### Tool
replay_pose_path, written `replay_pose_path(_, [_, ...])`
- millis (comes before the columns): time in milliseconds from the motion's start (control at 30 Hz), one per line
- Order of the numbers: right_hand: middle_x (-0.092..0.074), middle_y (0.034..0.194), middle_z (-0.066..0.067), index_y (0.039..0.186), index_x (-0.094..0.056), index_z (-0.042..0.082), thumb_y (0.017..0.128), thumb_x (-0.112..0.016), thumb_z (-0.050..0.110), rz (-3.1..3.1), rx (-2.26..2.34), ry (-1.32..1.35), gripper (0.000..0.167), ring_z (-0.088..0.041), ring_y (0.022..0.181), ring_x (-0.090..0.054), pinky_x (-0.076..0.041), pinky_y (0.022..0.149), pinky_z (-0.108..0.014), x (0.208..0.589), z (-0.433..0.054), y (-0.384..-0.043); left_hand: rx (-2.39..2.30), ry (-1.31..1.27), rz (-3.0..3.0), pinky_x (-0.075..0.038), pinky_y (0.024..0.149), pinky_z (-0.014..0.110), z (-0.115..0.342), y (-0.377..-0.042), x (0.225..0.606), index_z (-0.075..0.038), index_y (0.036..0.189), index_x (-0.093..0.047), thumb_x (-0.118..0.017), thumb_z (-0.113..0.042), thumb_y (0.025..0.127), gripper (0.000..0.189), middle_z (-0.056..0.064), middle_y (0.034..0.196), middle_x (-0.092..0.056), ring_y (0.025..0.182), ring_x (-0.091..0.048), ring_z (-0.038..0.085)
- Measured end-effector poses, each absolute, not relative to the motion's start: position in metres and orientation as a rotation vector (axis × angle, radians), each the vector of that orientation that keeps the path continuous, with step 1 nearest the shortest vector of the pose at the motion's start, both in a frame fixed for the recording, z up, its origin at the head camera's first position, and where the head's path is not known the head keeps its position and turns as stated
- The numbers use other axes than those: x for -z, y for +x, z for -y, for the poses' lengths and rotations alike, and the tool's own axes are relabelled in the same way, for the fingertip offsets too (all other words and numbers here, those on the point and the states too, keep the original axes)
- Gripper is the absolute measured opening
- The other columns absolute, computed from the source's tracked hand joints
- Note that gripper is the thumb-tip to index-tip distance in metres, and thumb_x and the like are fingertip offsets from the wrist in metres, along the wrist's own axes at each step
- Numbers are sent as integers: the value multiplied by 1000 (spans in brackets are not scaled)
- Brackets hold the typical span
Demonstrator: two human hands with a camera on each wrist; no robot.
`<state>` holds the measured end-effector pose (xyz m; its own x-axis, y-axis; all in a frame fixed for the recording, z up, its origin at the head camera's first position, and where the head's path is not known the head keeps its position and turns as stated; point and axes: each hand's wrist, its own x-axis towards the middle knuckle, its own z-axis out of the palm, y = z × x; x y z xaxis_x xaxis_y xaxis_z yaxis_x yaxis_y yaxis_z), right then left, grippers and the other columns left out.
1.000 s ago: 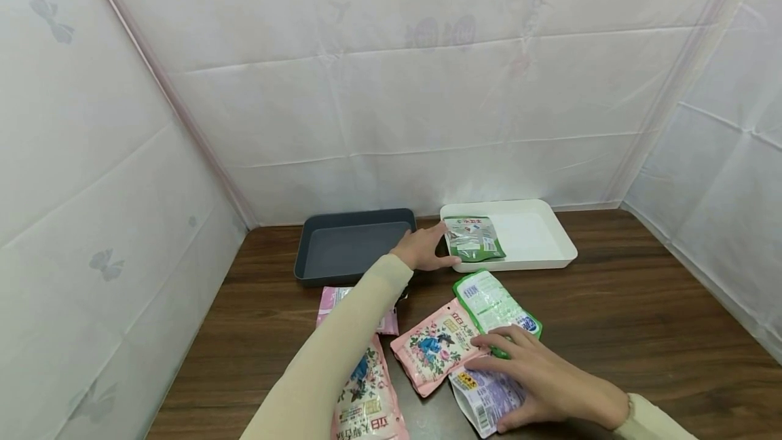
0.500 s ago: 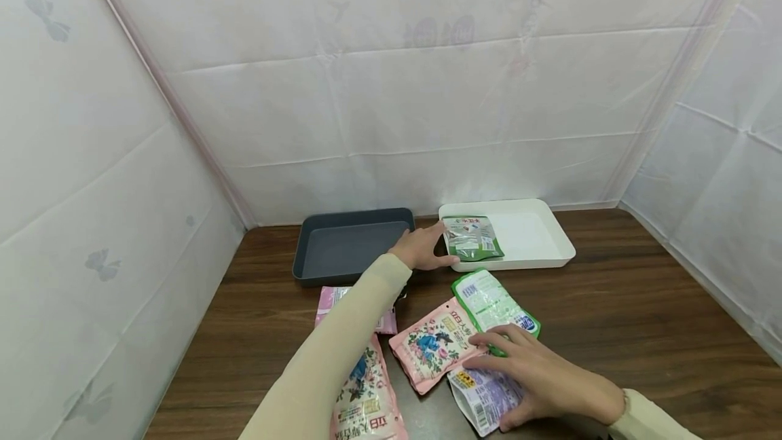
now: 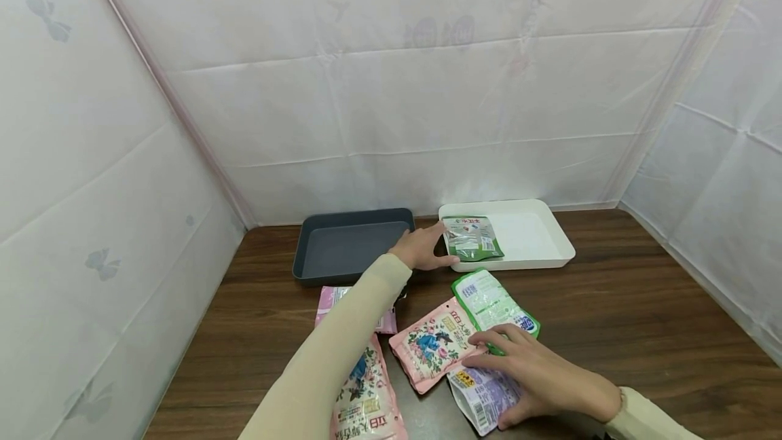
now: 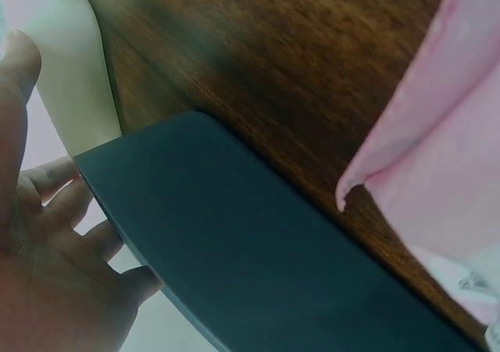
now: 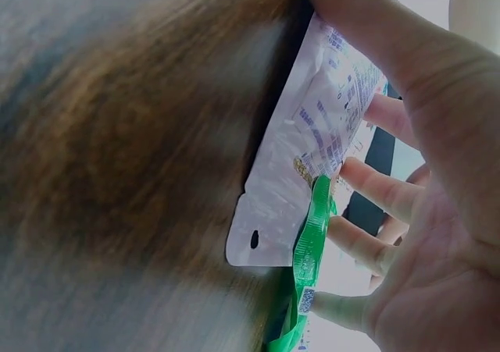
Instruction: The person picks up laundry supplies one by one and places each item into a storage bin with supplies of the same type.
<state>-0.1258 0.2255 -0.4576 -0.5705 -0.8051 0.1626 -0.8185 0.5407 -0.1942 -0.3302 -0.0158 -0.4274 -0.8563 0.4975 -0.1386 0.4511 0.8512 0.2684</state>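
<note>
So the wood-grain tabletop (image 3: 611,304) is carrying two shallow trays at the far side: the white tray (image 3: 531,236) is sitting right, the dark grey tray (image 3: 336,250) left. The left hand (image 3: 421,248) is hanging between them, grip spread and pinching nothing; can't tell if it's touching either one. The right hand (image 3: 534,375) is lying over the near pouches, grip also spread, thumb by the edge of the purple pouch (image 3: 479,396). That pouch is lying near right, just beside the pink floral pouch (image 3: 434,348) and the green-and-white pouch (image 3: 489,297). I'm guessing it'll be handling light and soft, slick film, not fragile, probably creasing easily. I'd be going for both long edges, skipping the floppy hang-hole end (image 5: 254,252).
</note>
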Motion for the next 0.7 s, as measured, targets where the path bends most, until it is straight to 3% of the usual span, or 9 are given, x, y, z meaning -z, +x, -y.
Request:
replay_pose_path(300, [-49,149,4,144,-57,37,76,-76,74,2703,-390,1432,79,-21,127,-42,-49,89,-54,454,-224,-125,-336,719,-2832,-23,122,59,15,-331,428,-18,165,-25,-57,-66,97,89,3,167,-33,145,-44,28])
replay_pose_path(500, [-50,144,5,137,-61,41,72,-89,53,2688,-372,1419,72,-20,125,-43,-48,90,-53,453,-220,-125,-350,722,-2830,-23,121,59,15,-330,426,-17,165,-25,-58,-65,97,89,4,166,-34,145,-44,28])
replay_pose_path(700, [-52,142,6,133,-67,42,75,-87,48,2689,-365,1404,62,-19,123,-45,-48,91,-51,453,-218,-125,-352,726,-2826,-23,122,59,16,-329,426,-18,165,-25,-58,-65,97,88,3,166,-33,145,-44,28])
